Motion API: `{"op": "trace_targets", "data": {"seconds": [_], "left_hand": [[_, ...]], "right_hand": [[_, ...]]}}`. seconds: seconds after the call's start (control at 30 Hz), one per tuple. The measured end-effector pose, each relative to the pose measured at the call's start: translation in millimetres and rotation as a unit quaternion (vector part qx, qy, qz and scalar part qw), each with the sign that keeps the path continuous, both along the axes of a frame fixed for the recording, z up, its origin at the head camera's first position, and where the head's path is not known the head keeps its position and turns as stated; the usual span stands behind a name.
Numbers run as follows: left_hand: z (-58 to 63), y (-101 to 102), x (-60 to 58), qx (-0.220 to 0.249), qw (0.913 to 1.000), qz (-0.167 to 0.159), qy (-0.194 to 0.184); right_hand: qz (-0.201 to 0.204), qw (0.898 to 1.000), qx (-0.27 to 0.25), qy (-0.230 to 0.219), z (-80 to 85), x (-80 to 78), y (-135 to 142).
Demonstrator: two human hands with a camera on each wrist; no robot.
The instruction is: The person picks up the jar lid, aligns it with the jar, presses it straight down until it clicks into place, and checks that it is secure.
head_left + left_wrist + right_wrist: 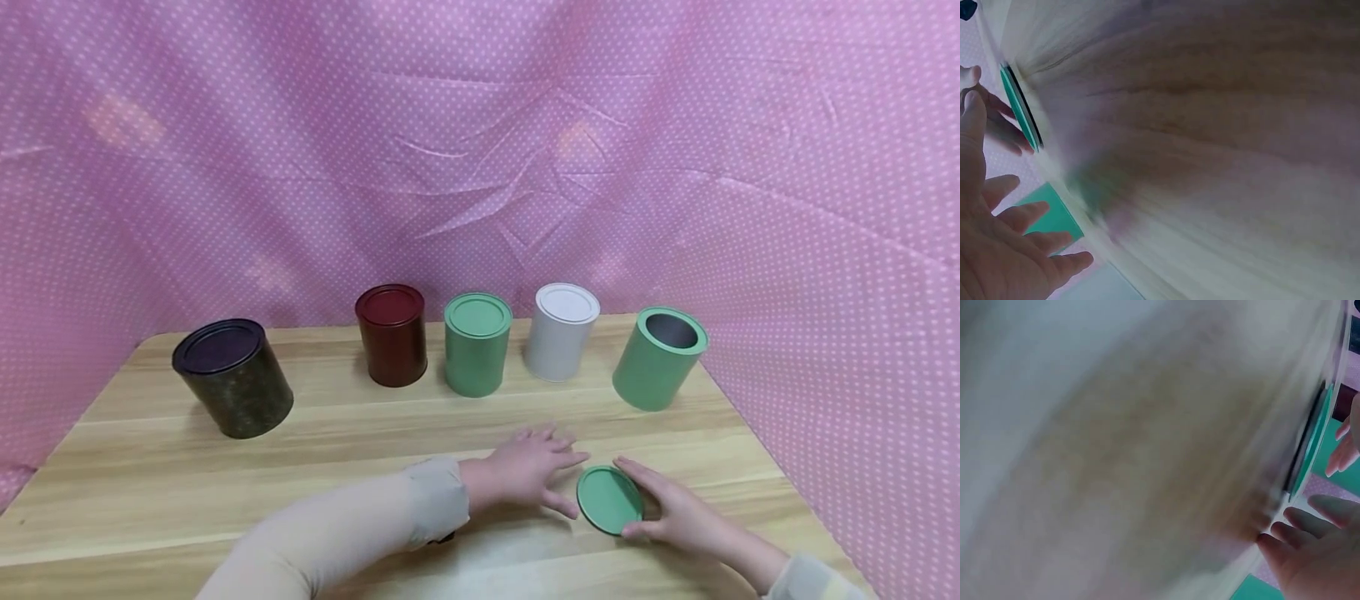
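Observation:
A round green lid (609, 500) lies on the wooden table near its front right, between the two hands. At its right side is my right hand (678, 512), thumb and forefinger spread around the rim; in the right wrist view (1316, 544) its fingers look loosely extended. Whether they touch the rim is hard to tell. My left hand (528, 467) hovers or rests just left of the lid, fingers spread, holding nothing. Behind the right hand stands a green can (651, 371) without a lid, its dark inside showing.
Along the back stand a dark mottled can (240, 387), a dark red can (393, 342), a lidded green can (477, 354) and a white can (558, 342). Pink dotted cloth (480, 150) hangs behind and beside the wooden table (322, 450).

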State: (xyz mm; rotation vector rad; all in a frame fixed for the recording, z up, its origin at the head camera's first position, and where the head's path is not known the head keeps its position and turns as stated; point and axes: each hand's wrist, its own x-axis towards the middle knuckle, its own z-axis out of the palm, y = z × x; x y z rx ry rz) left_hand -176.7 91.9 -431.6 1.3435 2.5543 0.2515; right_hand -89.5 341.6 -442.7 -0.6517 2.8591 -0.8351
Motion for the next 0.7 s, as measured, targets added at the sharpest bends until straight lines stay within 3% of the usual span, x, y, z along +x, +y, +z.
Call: {"op": "trace_targets", "data": {"seconds": [0.43, 0.7], "left_hand": [[-5.7, 2.7, 5.2, -0.027, 0.9994, -0.006, -0.020], [-6.9, 9.4, 10.7, -0.041, 0.9991, 0.013, 0.002]], "right_hand": [[0.019, 1.000, 0.003, -0.017, -2.3, 0.5, -0.6], [0.012, 1.000, 0.016, -0.006, -3.1, 0.7, -2.8]]}}
